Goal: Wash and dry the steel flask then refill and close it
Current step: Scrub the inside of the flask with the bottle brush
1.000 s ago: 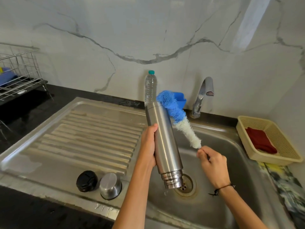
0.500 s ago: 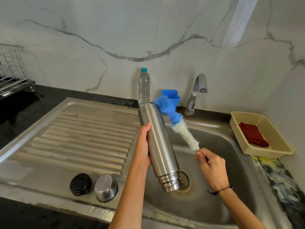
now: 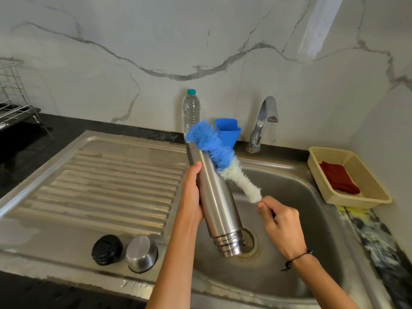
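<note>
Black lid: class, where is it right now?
The black lid sits on the sink's draining board, lower left in the head view, just left of the steel cap.

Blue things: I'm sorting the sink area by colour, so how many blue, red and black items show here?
Blue: 2, the brush head and the blue holder
Red: 1, the red cloth
Black: 1, the black cap
Total: 4

Steel flask (image 3: 215, 202), uncapped, held tilted over the sink (image 3: 296, 181).
Threaded mouth points down toward the drain (image 3: 250, 241); base up.
</note>
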